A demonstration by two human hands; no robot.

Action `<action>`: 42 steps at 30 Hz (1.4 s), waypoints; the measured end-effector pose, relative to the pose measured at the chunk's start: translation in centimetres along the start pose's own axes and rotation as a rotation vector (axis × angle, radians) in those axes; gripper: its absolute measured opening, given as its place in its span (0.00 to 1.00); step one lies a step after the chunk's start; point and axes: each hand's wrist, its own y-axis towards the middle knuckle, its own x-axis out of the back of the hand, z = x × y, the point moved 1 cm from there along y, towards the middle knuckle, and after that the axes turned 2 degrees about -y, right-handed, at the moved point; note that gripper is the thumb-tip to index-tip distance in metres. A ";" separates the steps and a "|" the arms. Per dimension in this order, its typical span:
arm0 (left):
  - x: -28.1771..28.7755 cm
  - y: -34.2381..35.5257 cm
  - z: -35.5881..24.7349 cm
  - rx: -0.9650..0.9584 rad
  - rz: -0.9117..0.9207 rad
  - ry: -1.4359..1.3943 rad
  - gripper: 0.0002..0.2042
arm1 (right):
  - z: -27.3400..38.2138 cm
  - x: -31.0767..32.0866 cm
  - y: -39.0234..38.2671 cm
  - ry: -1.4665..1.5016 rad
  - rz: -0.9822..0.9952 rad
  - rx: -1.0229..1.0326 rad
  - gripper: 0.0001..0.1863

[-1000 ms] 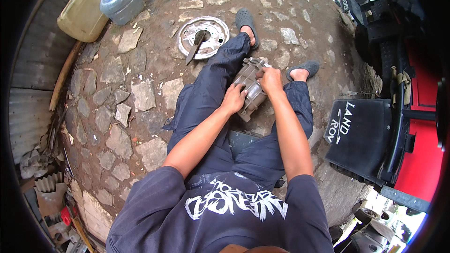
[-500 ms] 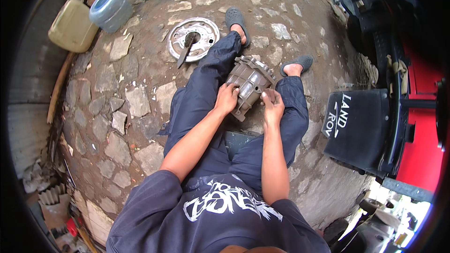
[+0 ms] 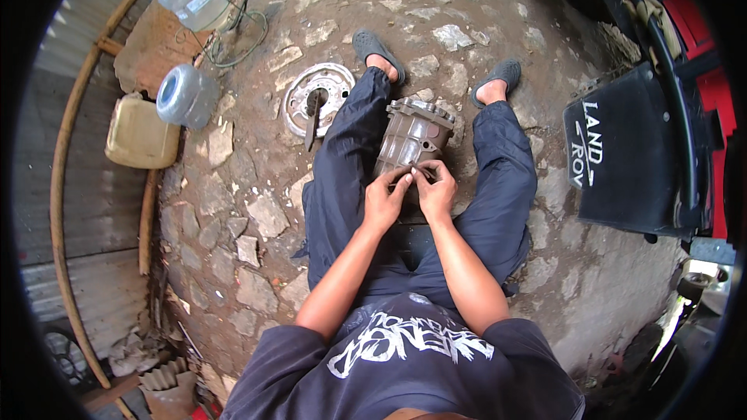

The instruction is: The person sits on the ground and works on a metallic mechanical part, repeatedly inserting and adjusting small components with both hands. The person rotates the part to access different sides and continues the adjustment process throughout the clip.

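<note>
Seated person working bare-handed above stone-studded ground [image 3: 267, 219], seen from the head. A grey-brown, ribbed metal housing [image 3: 410, 137] stands on the ground between the lower legs, well in from the ground's left and right edges, its lugged rim at the far end. The left hand [image 3: 384, 199] and right hand [image 3: 437, 193] meet at the housing's near end, fingers drawn narrow and thumb tips close together; whether a small part is pinched between them cannot be told. Just beside the left shin lies a pale round metal plate [image 3: 336, 92], a dark flat bar [image 3: 311, 129] projecting from its centre toward the person. Near the ground's far left corner, a bluish water jug [image 3: 189, 97] adjoins a yellowish jerrycan [image 3: 143, 134], with a thin green hose [image 3: 247, 43] looped beyond. Along the right edge, a black mud flap [image 3: 632, 152] hangs beside red bodywork [image 3: 721, 105].
</note>
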 end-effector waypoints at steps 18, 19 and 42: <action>-1.1 2.6 2.5 0.120 -0.088 -0.423 0.20 | -0.6 0.0 -0.1 0.316 0.031 -0.117 0.18; -1.0 3.0 2.5 0.107 -0.098 -0.327 0.18 | -2.5 0.0 0.7 0.290 -0.005 -0.096 0.20; -5.3 7.2 0.6 -0.298 -0.091 0.460 0.09 | -3.7 0.9 2.5 0.781 -0.098 -0.456 0.08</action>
